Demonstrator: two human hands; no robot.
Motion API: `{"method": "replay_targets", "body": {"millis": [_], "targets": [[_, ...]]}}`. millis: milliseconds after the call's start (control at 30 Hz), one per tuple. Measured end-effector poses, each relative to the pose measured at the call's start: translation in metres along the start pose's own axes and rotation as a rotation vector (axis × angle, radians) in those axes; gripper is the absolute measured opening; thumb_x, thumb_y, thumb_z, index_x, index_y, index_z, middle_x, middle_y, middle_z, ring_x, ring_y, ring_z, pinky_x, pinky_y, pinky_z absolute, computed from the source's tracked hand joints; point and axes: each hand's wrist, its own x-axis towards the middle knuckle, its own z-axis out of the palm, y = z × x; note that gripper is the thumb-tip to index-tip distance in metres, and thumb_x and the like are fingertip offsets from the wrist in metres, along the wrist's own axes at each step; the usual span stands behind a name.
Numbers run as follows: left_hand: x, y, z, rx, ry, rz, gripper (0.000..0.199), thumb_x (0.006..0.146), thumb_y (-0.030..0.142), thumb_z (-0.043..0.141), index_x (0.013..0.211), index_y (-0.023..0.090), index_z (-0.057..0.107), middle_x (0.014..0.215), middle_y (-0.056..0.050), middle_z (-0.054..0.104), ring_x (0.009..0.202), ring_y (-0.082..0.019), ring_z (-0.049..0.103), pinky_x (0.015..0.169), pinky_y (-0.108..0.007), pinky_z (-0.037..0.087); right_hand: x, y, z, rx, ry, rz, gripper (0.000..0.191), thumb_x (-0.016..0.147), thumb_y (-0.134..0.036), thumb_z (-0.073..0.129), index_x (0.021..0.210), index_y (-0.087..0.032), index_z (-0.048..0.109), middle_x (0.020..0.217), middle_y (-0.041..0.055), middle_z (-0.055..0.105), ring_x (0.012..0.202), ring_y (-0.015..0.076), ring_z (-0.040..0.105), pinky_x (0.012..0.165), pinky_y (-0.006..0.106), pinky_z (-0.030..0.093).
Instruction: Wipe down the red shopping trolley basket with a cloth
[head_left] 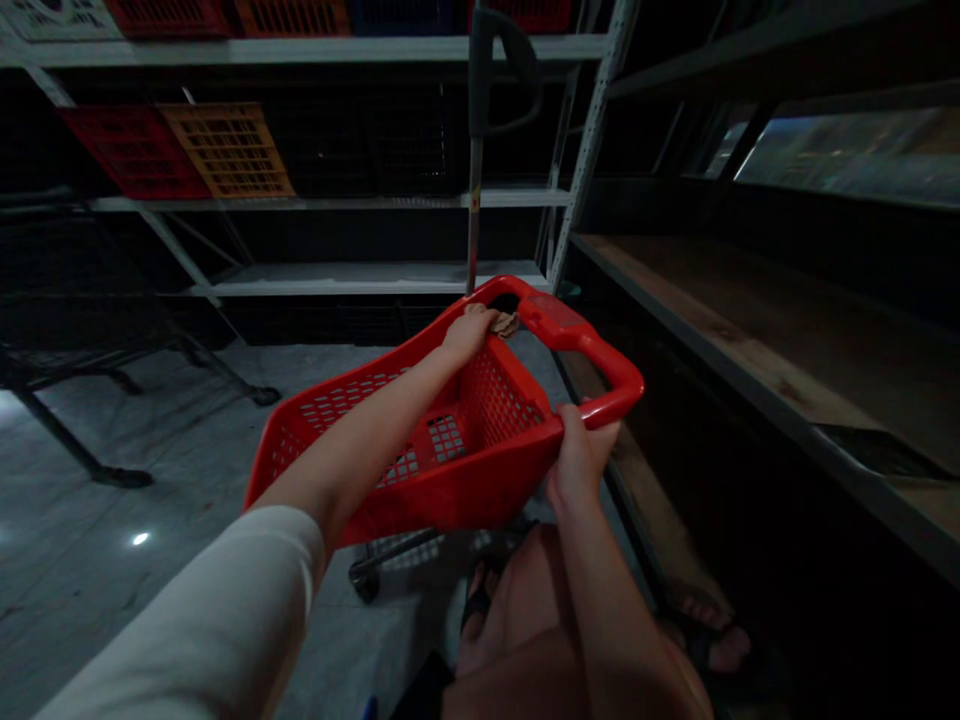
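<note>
A red plastic shopping cart (450,510) with perforated basket walls stands at an angle in front of me, its inside bare of goods. My left hand (470,332) reaches across the basket to its far rim, closed on a crumpled brown cloth (505,324) that lies against the red plastic by the handle's far end. The looped handle (615,403) rises on the right side of the cart. Where its near end meets the basket corner, my right hand (577,460) is wrapped round it; part of those fingers is hidden beneath.
Behind the cart is a white metal shelf rack (337,204) with a red crate (135,150) and a yellow crate (229,150). A dark cart (67,380) stands left. Wooden shelving (720,320) runs close along the right. A grey-handled pole (474,210) stands upright behind the cart.
</note>
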Motion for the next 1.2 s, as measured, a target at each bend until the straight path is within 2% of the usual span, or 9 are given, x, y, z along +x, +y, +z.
{"method": "replay_targets", "body": {"millis": [233, 367, 467, 567, 700, 800, 933, 1067, 1200], "targets": [[-0.083, 0.047, 0.017, -0.005, -0.076, 0.258, 0.055, 0.105, 0.016, 0.035, 0.154, 0.035, 0.053, 0.169, 0.0, 0.04, 0.15, -0.025, 0.046, 0.117, -0.038, 0.048, 0.04, -0.021, -0.003, 0.004, -0.043, 0.017, 0.054, 0.051, -0.028, 0.07, 0.101, -0.022, 0.053, 0.075, -0.0084, 0.049, 0.063, 0.0108, 0.049, 0.055, 0.024, 0.044], [-0.089, 0.066, 0.026, 0.023, -0.096, 0.461, 0.058, 0.105, 0.014, 0.036, 0.159, 0.034, 0.043, 0.172, 0.0, 0.034, 0.156, -0.021, 0.038, 0.118, -0.035, 0.048, 0.066, -0.03, -0.012, 0.009, -0.145, 0.035, 0.059, 0.047, -0.03, 0.071, 0.104, -0.02, 0.058, 0.072, -0.0084, 0.051, 0.061, 0.0097, 0.048, 0.053, 0.021, 0.039], [-0.063, 0.048, 0.023, 0.121, -0.023, 0.421, 0.048, 0.106, 0.016, 0.04, 0.151, 0.026, 0.054, 0.164, -0.007, 0.047, 0.156, -0.024, 0.038, 0.117, -0.04, 0.049, 0.074, -0.034, -0.023, 0.014, -0.188, 0.046, 0.059, 0.047, -0.03, 0.074, 0.104, -0.019, 0.062, 0.071, -0.0084, 0.055, 0.061, 0.0091, 0.049, 0.053, 0.02, 0.041], [-0.043, 0.005, 0.009, 0.173, 0.066, 0.244, 0.043, 0.103, 0.009, 0.041, 0.139, 0.018, 0.063, 0.154, -0.014, 0.057, 0.154, -0.026, 0.041, 0.12, -0.044, 0.046, 0.078, -0.035, -0.031, 0.04, -0.215, 0.049, 0.059, 0.046, -0.029, 0.077, 0.103, -0.019, 0.064, 0.071, -0.0069, 0.06, 0.063, 0.0099, 0.053, 0.055, 0.019, 0.045], [-0.049, -0.038, -0.002, 0.139, 0.13, 0.125, 0.048, 0.102, 0.005, 0.037, 0.144, 0.015, 0.06, 0.155, -0.017, 0.054, 0.154, -0.026, 0.041, 0.126, -0.045, 0.037, 0.088, -0.03, -0.028, 0.078, -0.28, 0.039, 0.064, 0.048, -0.031, 0.079, 0.108, -0.02, 0.062, 0.081, -0.0033, 0.066, 0.07, 0.0128, 0.06, 0.062, 0.023, 0.051], [-0.064, -0.041, 0.001, 0.097, 0.19, 0.089, 0.045, 0.105, 0.013, 0.036, 0.145, 0.015, 0.059, 0.16, -0.015, 0.05, 0.156, -0.024, 0.037, 0.13, -0.044, 0.032, 0.096, -0.021, -0.019, 0.051, -0.178, -0.1, 0.074, 0.055, -0.036, 0.078, 0.125, -0.025, 0.056, 0.098, -0.0023, 0.065, 0.079, 0.0151, 0.063, 0.075, 0.032, 0.056], [-0.085, -0.023, 0.003, 0.096, 0.178, 0.096, 0.048, 0.102, 0.009, 0.037, 0.146, 0.012, 0.058, 0.164, -0.016, 0.045, 0.158, -0.025, 0.033, 0.131, -0.046, 0.03, 0.092, -0.01, -0.01, -0.281, -0.033, -0.416, 0.073, 0.072, -0.037, 0.07, 0.141, -0.019, 0.052, 0.137, 0.0136, 0.052, 0.127, 0.028, 0.057, 0.113, 0.049, 0.045], [-0.098, 0.018, 0.014, 0.047, 0.054, 0.29, 0.056, 0.098, 0.004, 0.036, 0.149, 0.016, 0.056, 0.16, -0.012, 0.052, 0.154, -0.021, 0.041, 0.127, -0.043, 0.038, 0.067, -0.002, -0.009, -0.584, -0.119, -0.733, 0.08, 0.077, -0.022, 0.058, 0.154, -0.009, 0.04, 0.157, 0.0233, 0.031, 0.153, 0.035, 0.031, 0.127, 0.056, 0.026], [-0.093, 0.052, 0.027, -0.073, 0.011, 0.47, 0.056, 0.099, 0.008, 0.043, 0.151, 0.024, 0.054, 0.164, -0.007, 0.047, 0.152, -0.018, 0.043, 0.12, -0.035, 0.046, 0.041, -0.001, -0.014, -0.759, -0.262, -0.915, 0.068, 0.084, -0.016, 0.049, 0.152, -0.016, 0.046, 0.158, 0.0193, 0.039, 0.152, 0.0309, 0.035, 0.127, 0.059, 0.025]]}}
